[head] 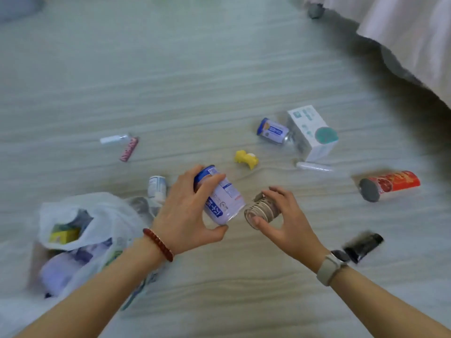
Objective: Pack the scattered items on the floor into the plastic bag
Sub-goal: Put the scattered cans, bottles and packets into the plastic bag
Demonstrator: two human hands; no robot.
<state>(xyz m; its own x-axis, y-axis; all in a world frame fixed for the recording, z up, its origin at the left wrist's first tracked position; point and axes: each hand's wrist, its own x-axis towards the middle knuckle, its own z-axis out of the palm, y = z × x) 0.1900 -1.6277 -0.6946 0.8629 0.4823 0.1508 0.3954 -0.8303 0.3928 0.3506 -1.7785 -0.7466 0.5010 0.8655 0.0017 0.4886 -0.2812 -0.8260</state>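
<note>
Fingers and thumb of the left hand (188,215) curl round a blue-and-white can (220,198), held tilted above the floor (195,81). Just beside it, the right hand (285,223) grips a small ribbed roll (262,211), what it is I cannot tell. At lower left the plastic bag (80,237) lies open on the floor with a yellow box (64,235) inside. A small white bottle (157,189) lies behind the bag. Farther out lie a yellow toy (246,158), a second can (272,131) touching a white box (312,132), a red tube (390,185), a pink stick (129,148) and a blurred black thing (363,246) near the right wrist.
</note>
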